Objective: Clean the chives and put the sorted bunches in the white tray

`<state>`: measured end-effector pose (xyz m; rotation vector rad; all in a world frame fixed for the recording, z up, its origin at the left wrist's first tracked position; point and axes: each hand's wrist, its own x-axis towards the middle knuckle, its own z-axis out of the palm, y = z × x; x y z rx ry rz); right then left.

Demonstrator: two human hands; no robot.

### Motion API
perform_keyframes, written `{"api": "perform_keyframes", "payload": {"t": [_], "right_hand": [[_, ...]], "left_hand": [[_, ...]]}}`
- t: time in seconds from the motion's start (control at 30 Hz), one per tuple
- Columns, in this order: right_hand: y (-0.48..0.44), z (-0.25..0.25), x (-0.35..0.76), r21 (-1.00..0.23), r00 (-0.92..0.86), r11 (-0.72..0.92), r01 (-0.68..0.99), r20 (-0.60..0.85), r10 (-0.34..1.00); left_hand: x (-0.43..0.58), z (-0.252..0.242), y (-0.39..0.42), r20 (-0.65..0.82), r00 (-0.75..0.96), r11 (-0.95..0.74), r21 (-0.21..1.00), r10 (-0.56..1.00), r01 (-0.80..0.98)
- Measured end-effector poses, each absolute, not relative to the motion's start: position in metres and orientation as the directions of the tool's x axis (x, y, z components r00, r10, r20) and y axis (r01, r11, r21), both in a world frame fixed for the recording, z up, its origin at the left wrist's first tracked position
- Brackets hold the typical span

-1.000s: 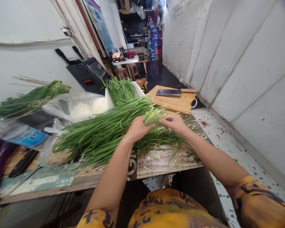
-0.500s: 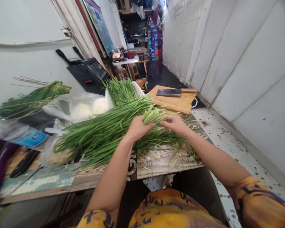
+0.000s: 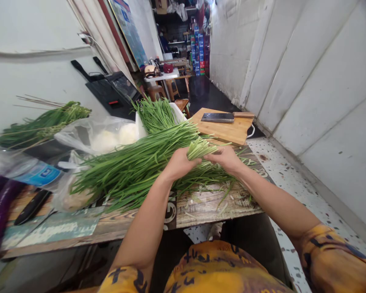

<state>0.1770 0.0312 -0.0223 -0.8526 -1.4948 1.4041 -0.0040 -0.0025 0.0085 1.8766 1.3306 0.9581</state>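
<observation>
My left hand (image 3: 181, 163) is wrapped round a bunch of garlic chives (image 3: 197, 148), whose pale cut-looking ends stick out to the right. At those ends, the fingers of my right hand (image 3: 226, 158) are pinched together on chive stems, though the fingertips are partly hidden. Long green leaves of the pile of chives (image 3: 125, 167) stretch left across the table, under and behind my left hand. Loose chives (image 3: 207, 176) lie beneath both hands, and pale scraps (image 3: 222, 209) are scattered on the wood-patterned tabletop (image 3: 198, 213).
Behind the pile stands a white tub (image 3: 178, 112) filled with chives. A cleaver (image 3: 218, 117) lies on a wooden cutting board (image 3: 222, 131) at the far right. Leftward are a clear plastic bag (image 3: 76, 134), a black-handled knife (image 3: 33, 207) and purple eggplants (image 3: 3, 213).
Both hands and the held bunch have shifted slightly to the right. My right fingers have come closer over the pale ends.
</observation>
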Motion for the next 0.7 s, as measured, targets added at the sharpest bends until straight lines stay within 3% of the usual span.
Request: {"api": "perform_keyframes", "payload": {"t": [0.23, 0.33, 0.43, 0.57, 0.63, 0.7], "right_hand": [[0.049, -0.021, 0.196, -0.993, -0.205, 0.060, -0.099, 0.079, 0.976], [0.057, -0.024, 0.208, -0.971, -0.154, 0.168, 0.171, 0.143, 0.978], [0.060, -0.030, 0.211, -0.736, -0.419, 0.444, 0.512, 0.237, 0.877], [0.059, -0.037, 0.206, -0.396, -0.674, 0.685, 0.612, 0.192, 0.713], [0.057, -0.038, 0.205, -0.343, -0.702, 0.715, 0.609, 0.187, 0.687], [0.056, -0.034, 0.206, -0.367, -0.703, 0.735, 0.571, 0.243, 0.668]], "left_hand": [[-0.009, 0.013, -0.005, 0.203, 0.170, -0.262, 0.828, 0.964, 0.496], [-0.009, 0.013, -0.005, 0.196, 0.111, -0.226, 0.835, 0.974, 0.502], [-0.008, 0.013, -0.005, 0.223, 0.097, -0.241, 0.839, 0.970, 0.488], [-0.007, 0.014, -0.006, 0.234, 0.084, -0.243, 0.822, 0.969, 0.515], [-0.008, 0.013, -0.006, 0.224, 0.074, -0.228, 0.812, 0.972, 0.538], [-0.008, 0.012, -0.005, 0.216, 0.088, -0.228, 0.807, 0.972, 0.545]]}}
